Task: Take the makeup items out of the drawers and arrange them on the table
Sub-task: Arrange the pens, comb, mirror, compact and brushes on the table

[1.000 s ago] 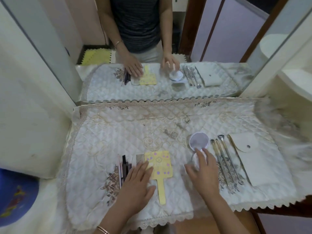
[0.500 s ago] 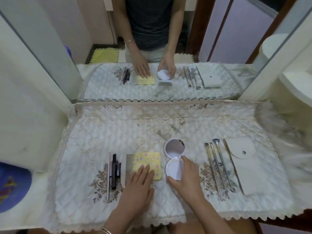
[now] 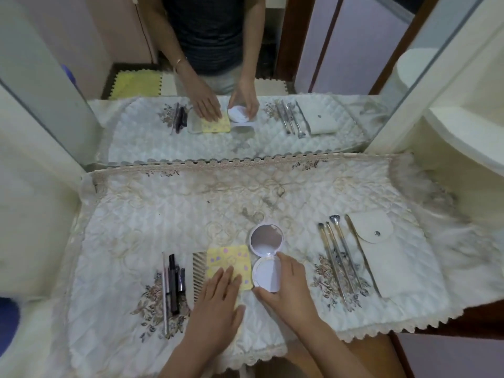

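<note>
Entry, dressing counter (image 3: 463,317), covered by a quilted cloth (image 3: 163,222). We recorded a row along the near edge.

1. Thin pink stick (image 3: 164,290) and dark pencils (image 3: 174,282), far left, lying parallel and close together, ends toward us.
2. Comb (image 3: 199,268), just beside the pencils, teeth facing left.
3. Yellow card (image 3: 229,257), spotted and flat, touching the comb's right side. The left hand (image 3: 215,304) lay on its near half with fingers straight and no grip taken. We judged it was pressing the card down to square it with its neighbours.
4. Compact (image 3: 266,274), white and round, hinged open with its mirror lid lying flat on the far side. It sat just right of the card. The right hand (image 3: 289,290) had its grip closed round the base, thumb at the near rim and forefinger at the hinge side. We took this as nudging the compact into line beside the card.
5. Brushes (image 3: 338,260), metal-handled, laid side by side at a slight slant, well right of the compact.
6. Pouch (image 3: 381,255), white with a snap flap, just beside the brushes; we supposed it was their case.

The wall mirror (image 3: 245,77) behind repeated the row. No drawers were in view, so we could not tell whether any items remained inside.
</note>
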Demonstrator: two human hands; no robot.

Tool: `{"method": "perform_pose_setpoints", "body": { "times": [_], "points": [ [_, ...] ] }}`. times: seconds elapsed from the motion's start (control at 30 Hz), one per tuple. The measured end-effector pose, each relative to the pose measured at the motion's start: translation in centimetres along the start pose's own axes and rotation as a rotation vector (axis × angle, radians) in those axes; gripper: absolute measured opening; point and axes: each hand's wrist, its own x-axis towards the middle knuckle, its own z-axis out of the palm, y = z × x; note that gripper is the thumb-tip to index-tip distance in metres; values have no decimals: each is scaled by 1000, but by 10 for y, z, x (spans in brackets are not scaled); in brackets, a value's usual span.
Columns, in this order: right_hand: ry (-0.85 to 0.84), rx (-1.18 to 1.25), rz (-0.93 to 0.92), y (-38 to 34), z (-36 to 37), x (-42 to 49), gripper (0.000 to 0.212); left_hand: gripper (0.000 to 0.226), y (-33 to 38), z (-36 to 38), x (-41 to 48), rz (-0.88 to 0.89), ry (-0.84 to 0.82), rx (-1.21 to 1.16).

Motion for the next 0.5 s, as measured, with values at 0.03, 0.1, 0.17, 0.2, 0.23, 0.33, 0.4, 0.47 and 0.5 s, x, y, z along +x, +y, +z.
{"method": "perform_pose_setpoints", "body": {
  "times": [0.03, 0.1, 0.17, 0.2, 0.23, 0.33, 0.4, 0.47, 0.5],
  "points": [
    [-1, 9, -5, 0, -3, -1, 84, 59, 2, -1, 0, -6, 4, -10],
    [21, 40, 1, 3, -11, -2, 81, 59, 9, -2, 3, -20, 24, -36],
    [95, 79, 27, 17, -24, 1, 74, 60, 19, -3, 9, -18, 52, -47],
    [142, 97, 44, 27, -32, 2, 67, 60, 26, -4, 13, -16, 72, -56],
    [178, 96, 67, 40, -41, 4, 58, 60, 34, -6, 17, -19, 94, -69],
    [202, -4, 105, 82, -66, 12, 43, 58, 65, -9, 28, -42, 181, -124],
    [141, -72, 65, 105, -76, 17, 48, 53, 89, -5, 34, -23, 193, -119],
    [52, -128, -13, 121, -77, 20, 83, 44, 112, 3, 40, 31, 190, -28],
    [8, -146, -45, 129, -75, 20, 99, 44, 121, 7, 42, 28, 171, 15]
  ]
}}
